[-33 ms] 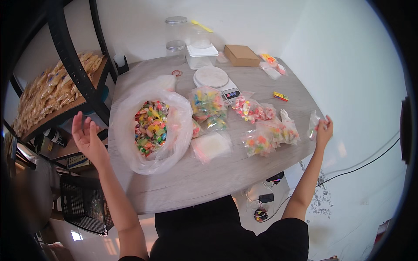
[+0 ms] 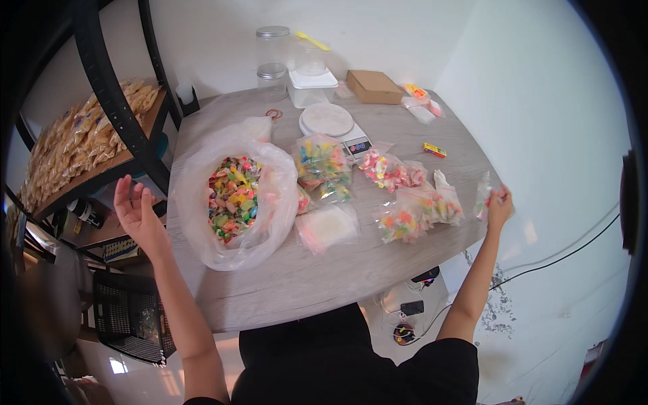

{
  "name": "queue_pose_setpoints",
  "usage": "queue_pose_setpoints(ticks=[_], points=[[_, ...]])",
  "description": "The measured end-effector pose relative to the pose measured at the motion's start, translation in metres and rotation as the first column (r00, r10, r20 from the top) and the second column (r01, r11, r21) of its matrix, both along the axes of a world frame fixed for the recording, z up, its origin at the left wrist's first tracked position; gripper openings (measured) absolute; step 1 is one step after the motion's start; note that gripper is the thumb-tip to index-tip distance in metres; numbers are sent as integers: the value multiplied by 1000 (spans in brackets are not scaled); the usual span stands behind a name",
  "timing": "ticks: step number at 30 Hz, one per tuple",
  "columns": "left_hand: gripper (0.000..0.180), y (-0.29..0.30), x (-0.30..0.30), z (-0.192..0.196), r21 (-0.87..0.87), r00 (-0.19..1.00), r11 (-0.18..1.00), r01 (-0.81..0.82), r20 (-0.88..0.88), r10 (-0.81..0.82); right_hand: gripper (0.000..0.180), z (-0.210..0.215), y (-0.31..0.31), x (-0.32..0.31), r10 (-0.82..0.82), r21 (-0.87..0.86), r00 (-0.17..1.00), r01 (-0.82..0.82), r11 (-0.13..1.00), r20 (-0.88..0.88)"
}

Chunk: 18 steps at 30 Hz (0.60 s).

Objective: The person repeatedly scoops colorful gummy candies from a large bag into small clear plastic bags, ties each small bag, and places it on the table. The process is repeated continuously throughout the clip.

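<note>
At the table's right edge my right hand [image 2: 499, 204] has its fingers closed on a small clear plastic bag [image 2: 483, 193] with a little pink in it. Beyond the table's left edge, my left hand [image 2: 140, 217] is raised, fingers stretched and holding nothing. Nearest to it on the table stands a large whitish plastic bag [image 2: 190, 226], its mouth wide and wrapped candies [image 2: 234, 199] inside. Filled bags of candy [image 2: 324, 165] lie right of that. More candy packets [image 2: 408, 219] lie nearer my right hand, with pink and red ones [image 2: 385, 169] behind.
A white kitchen scale [image 2: 329, 120] sits at the table's middle back. Behind it are a lidded plastic tub [image 2: 312, 84], jars [image 2: 272, 71] and a brown box [image 2: 374, 86]. A flat clear packet [image 2: 327, 228] lies in front. A black-framed shelf [image 2: 108, 88] with packed bags stands left.
My right hand has shifted slightly, and its raised finger has curled in toward the small bag. My left hand has moved slightly right.
</note>
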<state>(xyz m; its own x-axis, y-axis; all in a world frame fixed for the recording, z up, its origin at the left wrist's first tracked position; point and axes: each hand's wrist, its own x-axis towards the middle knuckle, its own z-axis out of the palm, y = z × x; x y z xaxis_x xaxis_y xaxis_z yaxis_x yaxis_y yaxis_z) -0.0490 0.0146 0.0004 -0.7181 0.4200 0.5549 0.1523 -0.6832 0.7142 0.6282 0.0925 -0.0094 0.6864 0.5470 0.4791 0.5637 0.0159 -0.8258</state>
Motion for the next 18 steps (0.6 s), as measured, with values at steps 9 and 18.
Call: queue_pose_setpoints(ticks=[9,18], points=[[40,15,10,-19,-10,995,995,99,33,-99,35,-76,24,42,271,-253,962,-253,934,41],[32,10,9,-15,74,977,975,212,5,-213,32,-5,12,16,174,-157,884,-116,981,435]])
